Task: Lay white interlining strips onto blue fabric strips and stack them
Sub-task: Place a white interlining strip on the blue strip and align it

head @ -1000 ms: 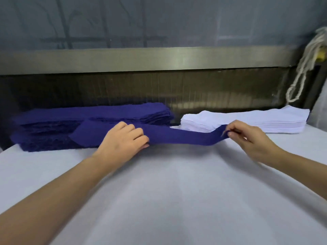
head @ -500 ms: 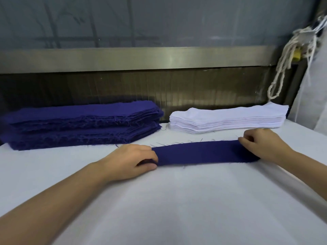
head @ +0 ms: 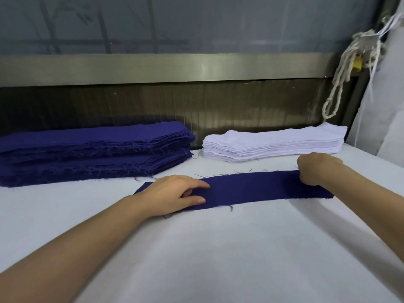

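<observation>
A single blue fabric strip (head: 251, 189) lies flat across the white table (head: 218, 248), with frayed threads along its edges. My left hand (head: 175, 193) rests flat on its left end, fingers stretched out to the right. My right hand (head: 317, 169) sits on the strip near its right end, fingers curled down onto the far edge and holding the cloth. Behind the strip, a tall stack of blue strips (head: 91, 149) stands at the left. A lower stack of white interlining strips (head: 273, 143) lies at the right, just beyond my right hand.
A metal rail (head: 175, 66) and a dark ribbed panel close off the back of the table. A knotted white rope (head: 341, 79) hangs at the upper right beside pale cloth. White table surface stretches between the strip and me.
The blue strip came off the blue stack, was drawn toward me and now lies flat. My left hand has opened flat on it; my right hand has slid inward from the strip's right end.
</observation>
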Tool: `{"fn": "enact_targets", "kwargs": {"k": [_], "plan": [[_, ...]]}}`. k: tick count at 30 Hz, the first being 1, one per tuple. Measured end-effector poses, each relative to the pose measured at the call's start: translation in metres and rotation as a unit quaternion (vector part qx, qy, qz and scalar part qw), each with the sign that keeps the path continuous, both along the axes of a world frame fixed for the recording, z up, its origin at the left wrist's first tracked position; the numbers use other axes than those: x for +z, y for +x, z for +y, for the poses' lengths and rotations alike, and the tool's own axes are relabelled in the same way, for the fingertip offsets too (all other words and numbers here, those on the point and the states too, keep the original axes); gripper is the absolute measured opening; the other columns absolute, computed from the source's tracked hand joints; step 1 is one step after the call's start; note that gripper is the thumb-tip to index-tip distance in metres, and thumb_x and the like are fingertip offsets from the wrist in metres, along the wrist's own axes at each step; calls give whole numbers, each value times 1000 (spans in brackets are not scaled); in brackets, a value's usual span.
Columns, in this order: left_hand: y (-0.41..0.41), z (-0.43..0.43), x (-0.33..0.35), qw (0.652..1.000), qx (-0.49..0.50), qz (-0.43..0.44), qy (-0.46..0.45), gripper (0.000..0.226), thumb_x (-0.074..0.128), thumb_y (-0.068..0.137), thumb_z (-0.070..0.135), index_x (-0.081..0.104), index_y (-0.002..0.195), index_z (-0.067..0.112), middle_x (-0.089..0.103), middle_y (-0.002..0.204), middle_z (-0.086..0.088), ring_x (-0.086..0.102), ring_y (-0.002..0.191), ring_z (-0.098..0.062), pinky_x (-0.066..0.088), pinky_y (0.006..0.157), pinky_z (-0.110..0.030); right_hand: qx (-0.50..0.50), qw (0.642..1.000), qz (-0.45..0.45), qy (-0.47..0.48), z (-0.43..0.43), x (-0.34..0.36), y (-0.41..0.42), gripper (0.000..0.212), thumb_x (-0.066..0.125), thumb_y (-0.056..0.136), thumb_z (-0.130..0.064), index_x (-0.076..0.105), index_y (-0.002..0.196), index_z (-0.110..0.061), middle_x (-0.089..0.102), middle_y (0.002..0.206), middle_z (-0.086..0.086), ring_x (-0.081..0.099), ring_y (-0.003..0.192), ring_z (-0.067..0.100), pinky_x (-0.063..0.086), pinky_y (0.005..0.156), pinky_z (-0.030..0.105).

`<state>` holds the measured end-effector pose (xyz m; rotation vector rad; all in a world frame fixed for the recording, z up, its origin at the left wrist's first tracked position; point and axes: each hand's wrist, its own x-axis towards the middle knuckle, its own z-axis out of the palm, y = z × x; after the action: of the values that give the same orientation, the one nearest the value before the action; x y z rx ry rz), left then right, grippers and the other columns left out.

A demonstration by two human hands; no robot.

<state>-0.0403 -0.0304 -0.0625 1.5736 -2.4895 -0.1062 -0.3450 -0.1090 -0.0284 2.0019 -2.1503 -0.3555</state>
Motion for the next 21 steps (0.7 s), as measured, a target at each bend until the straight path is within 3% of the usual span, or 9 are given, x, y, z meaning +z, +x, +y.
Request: {"fn": "enact_targets", "kwargs": {"k": [4, 6, 8, 11, 13, 15, 18, 21], "plan": [[-13, -9, 0, 1000, -24, -6, 9, 40, 47, 93, 49, 48, 132, 41, 46, 79, 15, 43, 76, 2, 35, 68, -20, -37, 998, 19, 36, -4, 7, -11, 12, 42, 91, -11, 52, 98, -15, 47, 83, -2, 50, 89, 20, 42, 75, 28], [-20, -12, 0, 999, -33, -7, 10, 40, 47, 93, 49, 48, 132, 40, 46, 78, 15, 43, 75, 0, 36, 70, -23, -78, 995, 29, 53, -5, 9, -9, 23, 43, 92, -14, 56, 111, -15, 55, 107, 3, 53, 103, 26, 45, 89, 35], [-25, -15, 2, 999, -42, -8, 12, 39, 48, 93, 48, 50, 131, 38, 46, 76, 15, 44, 73, 0, 39, 71, -25, -99, 992, 70, 33, -7, 10, 2, 28, 44, 92, -17, 55, 117, -18, 55, 125, 6, 51, 113, 30, 39, 96, 46], [-30, -21, 4, 999, -51, 6, 13, 32, 48, 93, 46, 57, 122, 35, 48, 73, 16, 45, 70, 3, 38, 69, -26, 42, 992, 51, -108, -18, 10, 30, 24, 47, 89, -14, 56, 110, -18, 60, 117, 3, 55, 102, 25, 35, 94, 42], [-31, -27, 5, 999, -41, 25, 5, 26, 47, 94, 44, 61, 113, 34, 53, 75, 14, 46, 70, 2, 41, 70, -28, 189, 963, -42, -189, -27, 9, 53, 23, 44, 90, -14, 56, 110, -13, 60, 114, 6, 54, 99, 26, 36, 89, 36], [-34, -35, 4, 999, -13, 48, -17, 22, 47, 94, 42, 63, 108, 34, 52, 71, 15, 47, 67, 2, 41, 68, -29, 272, 933, -134, -192, -33, 9, 79, 31, 43, 95, -24, 55, 122, -14, 55, 121, 7, 49, 111, 28, 37, 90, 36], [-36, -50, 4, 992, 52, 108, -45, 20, 51, 92, 40, 63, 105, 30, 52, 68, 13, 50, 70, -4, 43, 70, -31, 298, 929, -153, -158, -43, 5, 108, 36, 43, 97, -31, 56, 127, -16, 52, 128, 7, 43, 118, 27, 36, 95, 38], [-38, -66, 3, 976, 120, 174, -47, 21, 55, 91, 36, 60, 109, 29, 53, 73, 13, 55, 84, -15, 46, 79, -34, 293, 932, -135, -165, -52, 0, 115, 29, 42, 97, -19, 63, 116, -13, 56, 122, 5, 46, 113, 26, 37, 87, 34]]}}
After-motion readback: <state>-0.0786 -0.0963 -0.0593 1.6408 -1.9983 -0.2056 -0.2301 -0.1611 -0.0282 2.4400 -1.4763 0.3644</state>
